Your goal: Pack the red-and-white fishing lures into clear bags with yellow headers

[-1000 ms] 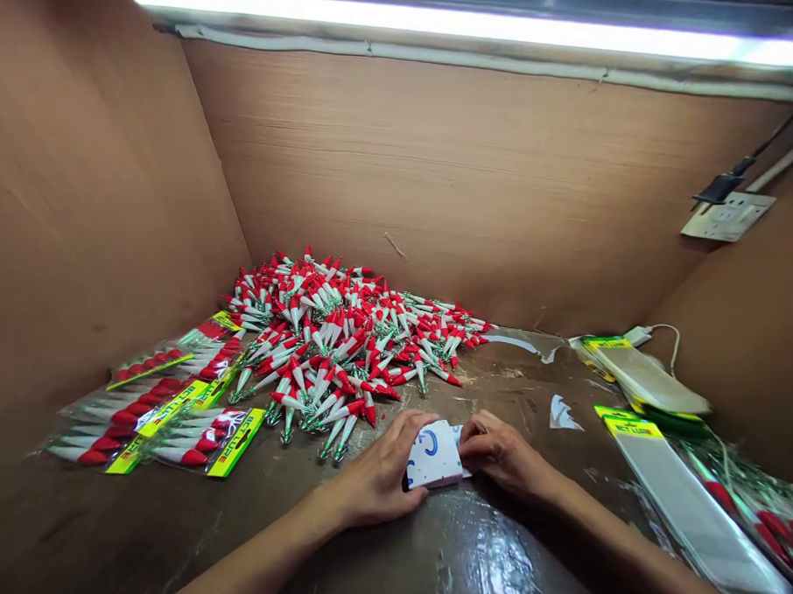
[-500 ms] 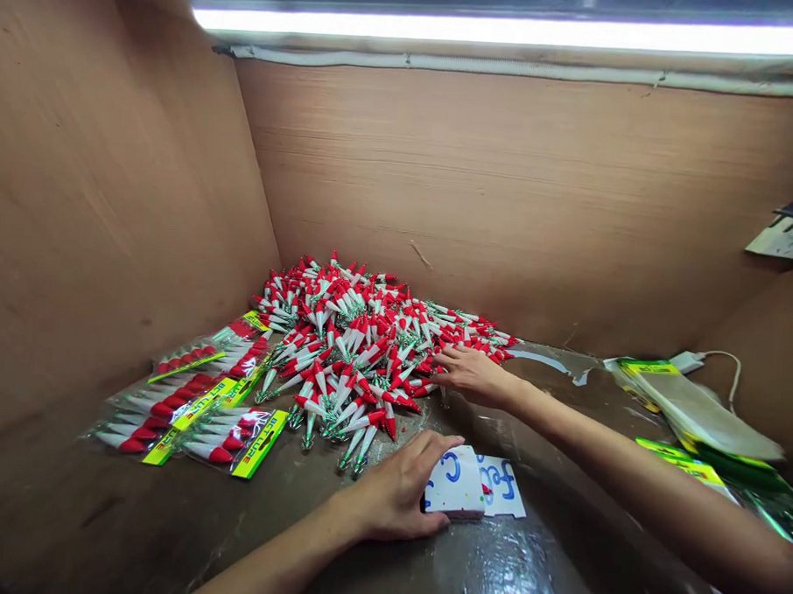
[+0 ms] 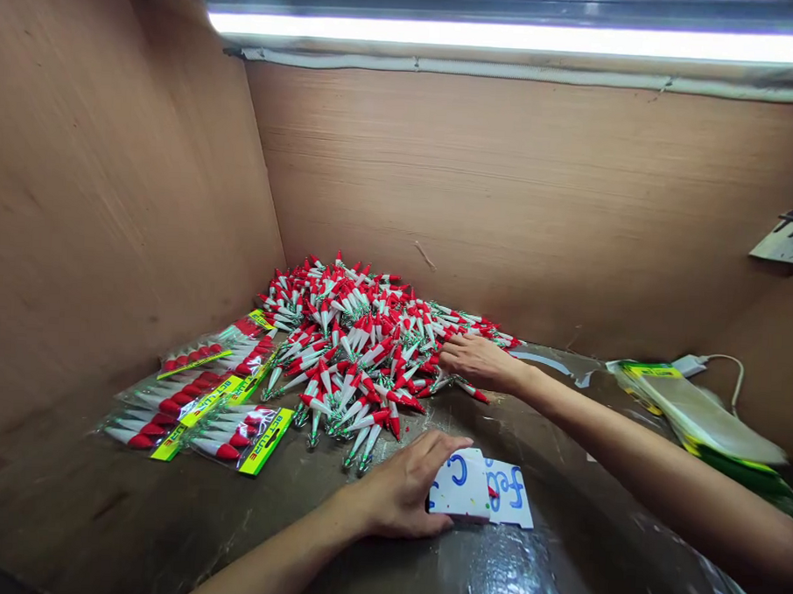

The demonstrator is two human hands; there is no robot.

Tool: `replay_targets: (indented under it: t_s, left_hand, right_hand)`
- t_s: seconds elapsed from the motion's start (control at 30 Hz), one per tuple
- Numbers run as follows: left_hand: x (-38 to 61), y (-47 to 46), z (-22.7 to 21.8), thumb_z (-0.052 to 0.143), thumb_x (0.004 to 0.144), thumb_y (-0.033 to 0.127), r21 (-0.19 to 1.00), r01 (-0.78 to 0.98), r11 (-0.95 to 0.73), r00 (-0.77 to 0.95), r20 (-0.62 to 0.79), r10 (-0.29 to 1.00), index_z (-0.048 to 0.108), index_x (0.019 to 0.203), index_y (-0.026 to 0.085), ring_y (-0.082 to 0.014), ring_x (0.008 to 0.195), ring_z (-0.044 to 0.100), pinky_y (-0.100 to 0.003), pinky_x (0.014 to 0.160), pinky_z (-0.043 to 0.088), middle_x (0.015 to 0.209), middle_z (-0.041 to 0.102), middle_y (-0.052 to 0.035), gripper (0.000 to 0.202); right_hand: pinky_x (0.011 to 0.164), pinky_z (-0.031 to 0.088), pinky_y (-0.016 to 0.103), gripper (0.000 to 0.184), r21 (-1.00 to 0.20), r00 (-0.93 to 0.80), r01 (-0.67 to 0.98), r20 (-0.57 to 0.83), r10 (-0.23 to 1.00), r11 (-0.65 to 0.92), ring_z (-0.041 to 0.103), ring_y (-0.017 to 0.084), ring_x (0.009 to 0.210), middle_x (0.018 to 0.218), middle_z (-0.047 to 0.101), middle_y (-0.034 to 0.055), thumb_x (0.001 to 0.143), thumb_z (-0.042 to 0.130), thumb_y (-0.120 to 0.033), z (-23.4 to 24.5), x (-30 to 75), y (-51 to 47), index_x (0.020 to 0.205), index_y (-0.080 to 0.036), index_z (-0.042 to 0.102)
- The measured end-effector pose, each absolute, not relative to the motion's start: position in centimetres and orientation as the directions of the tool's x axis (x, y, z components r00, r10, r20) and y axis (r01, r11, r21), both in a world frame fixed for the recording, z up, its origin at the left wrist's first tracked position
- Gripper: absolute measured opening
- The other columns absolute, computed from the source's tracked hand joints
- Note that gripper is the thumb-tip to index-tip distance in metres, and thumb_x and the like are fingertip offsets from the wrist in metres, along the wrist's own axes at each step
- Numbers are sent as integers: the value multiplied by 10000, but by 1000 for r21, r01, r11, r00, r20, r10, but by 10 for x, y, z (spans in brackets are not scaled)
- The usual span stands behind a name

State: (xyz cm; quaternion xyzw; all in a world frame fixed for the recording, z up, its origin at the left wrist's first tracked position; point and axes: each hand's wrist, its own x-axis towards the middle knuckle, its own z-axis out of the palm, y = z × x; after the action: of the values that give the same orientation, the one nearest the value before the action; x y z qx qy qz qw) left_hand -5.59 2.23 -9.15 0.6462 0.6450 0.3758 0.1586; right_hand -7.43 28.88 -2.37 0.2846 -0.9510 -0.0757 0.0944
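My left hand [image 3: 407,486] is closed round the left end of a white block [image 3: 462,484] with blue writing and coloured specks. A flat white card [image 3: 511,495] with blue letters sticks out from the block's right side. At the right edge of a big heap of red-and-white squid jigs [image 3: 361,339] with green spiky ends is my right hand [image 3: 479,362]. Its fingers are curled down among the jigs, and what they grip is hidden. One loose jig [image 3: 472,390] lies just below that hand.
On the left lie several clear packs of jigs [image 3: 242,439] with yellow-green headers. At the right are a stack of clear bags [image 3: 700,407] and a white plug with its cable [image 3: 690,365]. Wooden panels [image 3: 492,205] stand behind and at the sides, under a light tube.
My right hand has curled its fingers in at the heap's edge, and a jig now shows loose below it. My left hand stays on the block. The view has shifted slightly.
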Motion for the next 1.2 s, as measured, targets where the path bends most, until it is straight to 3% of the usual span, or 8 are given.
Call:
replay_targets:
  t_s: [0.1, 0.17, 0.23, 0.3, 0.4, 0.57, 0.9, 1.2]
  left_hand:
    - [-56, 21, -93, 807, 648, 233, 708, 699, -103, -117, 255, 960, 299, 1500, 291, -283, 1217, 523, -405, 1051, 438, 1353, 504, -95, 993]
    - [-57, 20, -95, 824, 633, 238, 722, 687, -85, -127, 234, 964, 290, 1512, 300, -289, 1244, 515, -422, 1070, 427, 1388, 491, -97, 1029]
    - [-59, 20, -98, 849, 621, 280, 735, 675, -67, -144, 220, 965, 299, 1520, 305, -315, 1290, 485, -464, 1100, 397, 1436, 468, -104, 1055]
    - [-61, 22, -101, 888, 594, 353, 775, 631, -41, -207, 219, 954, 337, 1516, 298, -344, 1330, 451, -504, 1125, 362, 1468, 455, -115, 1076]
    - [-60, 30, -100, 863, 666, 460, 928, 370, -27, -402, 187, 896, 444, 1468, 257, -342, 1323, 484, -500, 1110, 384, 1431, 521, -134, 927]
    - [-49, 38, -78, 647, 917, 437, 955, -98, -279, -535, 186, 824, 621, 1326, 171, -293, 1216, 602, -423, 1066, 441, 1307, 647, -141, 489]
    - [-47, 31, -83, 753, 828, 420, 973, -57, -225, -769, 101, 631, 775, 971, 115, -243, 838, 712, -331, 791, 553, 928, 769, -126, 338]
    - [-48, 26, -73, 681, 881, 446, 988, 47, -147, -728, 135, 672, 739, 901, 133, -222, 811, 714, -279, 699, 542, 872, 761, -104, 318]
  right_hand:
    - [795, 421, 333, 206, -90, -879, -434, 258, -400, 896, 532, 203, 888, 945, 652, 91, 1017, 477, -290, -20, -68, 295, 994, -160, 636]
    - [730, 441, 293, 215, -478, -927, -352, 300, -227, 805, 554, 172, 825, 936, 656, 66, 985, 550, -363, -21, -58, 297, 1023, -165, 625]
    - [618, 434, 241, 288, -871, -980, -187, 197, -25, 454, 549, 124, 691, 880, 654, 29, 936, 625, -433, -28, -41, 294, 1060, -173, 614]
    - [522, 401, 193, 360, -999, -998, -10, 14, 69, 45, 515, 78, 575, 843, 656, 6, 888, 692, -457, -38, -20, 286, 1104, -183, 605]
    - [530, 437, 147, 411, -943, -990, 105, -130, 60, -315, 541, 34, 563, 944, 692, 26, 829, 789, -356, -55, 14, 262, 1162, -191, 615]
    - [557, 476, 114, 392, -874, -992, 106, -126, 10, -475, 584, 18, 581, 962, 697, 38, 837, 789, -266, -71, 43, 214, 1186, -159, 647]
    - [695, 532, 231, 311, -946, -972, -100, 28, 232, -308, 664, 120, 745, 940, 735, 36, 826, 797, -287, -92, 46, 174, 1083, -199, 646]
    - [678, 543, 198, 398, -885, -959, -91, -46, 281, -457, 670, 101, 708, 973, 751, 36, 754, 855, -279, -97, 52, 176, 1097, -189, 674]
